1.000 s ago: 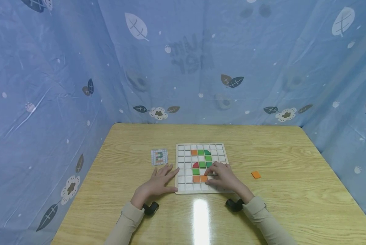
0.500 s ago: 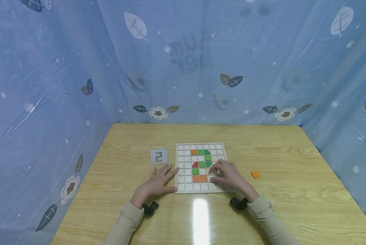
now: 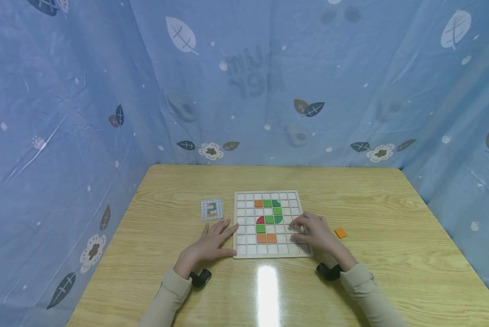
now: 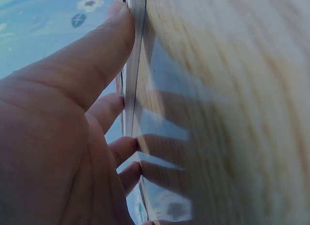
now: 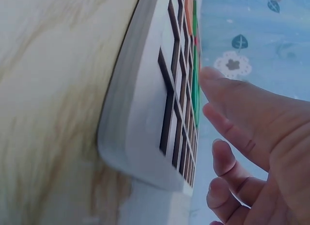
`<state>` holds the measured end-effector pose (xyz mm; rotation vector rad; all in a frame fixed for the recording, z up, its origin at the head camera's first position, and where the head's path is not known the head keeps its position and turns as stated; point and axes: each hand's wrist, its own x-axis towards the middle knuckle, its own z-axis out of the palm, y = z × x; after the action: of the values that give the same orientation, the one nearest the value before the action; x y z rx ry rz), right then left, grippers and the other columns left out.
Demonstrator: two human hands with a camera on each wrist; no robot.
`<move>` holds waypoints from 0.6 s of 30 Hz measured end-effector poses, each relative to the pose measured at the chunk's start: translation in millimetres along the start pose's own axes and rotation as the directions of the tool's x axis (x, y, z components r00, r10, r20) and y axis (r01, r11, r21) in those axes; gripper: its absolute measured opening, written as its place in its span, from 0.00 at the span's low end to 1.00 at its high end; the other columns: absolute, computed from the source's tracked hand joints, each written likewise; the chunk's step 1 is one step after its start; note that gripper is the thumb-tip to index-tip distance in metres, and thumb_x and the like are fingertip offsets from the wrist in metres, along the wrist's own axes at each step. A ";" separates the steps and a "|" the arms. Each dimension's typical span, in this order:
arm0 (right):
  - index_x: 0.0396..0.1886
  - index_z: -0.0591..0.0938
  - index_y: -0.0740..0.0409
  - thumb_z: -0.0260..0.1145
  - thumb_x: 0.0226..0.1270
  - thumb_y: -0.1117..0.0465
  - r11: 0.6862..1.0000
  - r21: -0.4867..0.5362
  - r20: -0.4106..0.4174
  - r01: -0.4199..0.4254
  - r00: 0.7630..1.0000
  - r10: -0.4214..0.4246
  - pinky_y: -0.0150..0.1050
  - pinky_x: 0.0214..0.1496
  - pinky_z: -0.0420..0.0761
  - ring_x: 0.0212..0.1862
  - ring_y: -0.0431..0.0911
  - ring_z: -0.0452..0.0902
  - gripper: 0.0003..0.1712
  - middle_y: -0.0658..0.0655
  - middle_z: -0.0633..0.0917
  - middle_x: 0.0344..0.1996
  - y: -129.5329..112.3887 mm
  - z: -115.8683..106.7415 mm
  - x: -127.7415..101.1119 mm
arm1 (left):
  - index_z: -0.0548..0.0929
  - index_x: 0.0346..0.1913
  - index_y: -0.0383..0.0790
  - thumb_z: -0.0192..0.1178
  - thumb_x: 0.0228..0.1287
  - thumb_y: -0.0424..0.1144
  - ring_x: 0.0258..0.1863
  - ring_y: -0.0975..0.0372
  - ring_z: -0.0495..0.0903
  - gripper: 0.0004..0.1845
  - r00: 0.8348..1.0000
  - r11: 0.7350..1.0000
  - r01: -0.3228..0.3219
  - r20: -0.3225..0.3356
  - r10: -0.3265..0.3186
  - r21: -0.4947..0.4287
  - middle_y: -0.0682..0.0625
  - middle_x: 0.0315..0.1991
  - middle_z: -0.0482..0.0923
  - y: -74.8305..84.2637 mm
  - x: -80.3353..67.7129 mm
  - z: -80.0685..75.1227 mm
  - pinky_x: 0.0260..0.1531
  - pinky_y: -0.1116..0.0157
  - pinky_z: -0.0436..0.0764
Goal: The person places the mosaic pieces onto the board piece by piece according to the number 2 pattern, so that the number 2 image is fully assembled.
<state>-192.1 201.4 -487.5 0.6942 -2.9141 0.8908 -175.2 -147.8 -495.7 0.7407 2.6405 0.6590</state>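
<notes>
Grid board (image 3: 269, 252), centre frame, tiles forming a 2: left hand (image 3: 211, 243) flat with fingers straight against its left edge, right hand (image 3: 315, 231) relaxed and seemingly empty over its right cells; risk: a brushing finger unseating the orange tiles (image 3: 266, 238), lone orange tile (image 3: 340, 233) lying right.

Left hand (image 3: 211, 243) flat, fingers spread, right hand (image 3: 315, 234) hovering, fingers loosely extended, both forearms sleeved
</notes>
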 end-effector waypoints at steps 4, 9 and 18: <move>0.39 0.84 0.50 0.74 0.49 0.53 1.000 -0.010 -0.023 0.005 1.000 -0.005 0.45 0.44 0.60 0.38 0.45 0.71 0.16 0.50 0.79 0.36 5.9 -1.4 -2.5 | 0.50 0.73 0.56 0.54 0.60 0.61 0.73 0.50 0.37 0.41 1.000 1.000 -0.005 -0.003 0.005 0.003 0.45 0.74 0.42 -1.0 0.1 0.4 0.67 0.42 0.31; 0.39 0.84 0.48 0.74 0.49 0.53 1.000 -0.009 -0.026 -0.016 1.000 0.016 0.47 0.46 0.59 0.38 0.44 0.70 0.16 0.49 0.78 0.35 13.8 -2.9 -5.5 | 0.51 0.73 0.55 0.53 0.60 0.61 0.73 0.50 0.38 0.41 1.000 1.000 -0.010 -0.005 0.010 0.003 0.45 0.74 0.42 -1.6 0.3 0.9 0.67 0.42 0.31; 0.40 0.84 0.48 0.74 0.49 0.55 1.000 0.006 -0.048 -0.006 0.999 0.006 0.45 0.44 0.57 0.40 0.45 0.72 0.16 0.50 0.79 0.36 23.8 -9.4 -13.3 | 0.52 0.73 0.54 0.54 0.60 0.60 0.73 0.50 0.38 0.41 1.000 1.000 -0.006 -0.004 0.006 0.000 0.44 0.74 0.43 0.4 -0.5 -0.6 0.67 0.42 0.31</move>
<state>-191.2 229.5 -494.1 0.6546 -2.8740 0.9045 -174.9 -148.0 -494.9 0.7479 2.6436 0.6625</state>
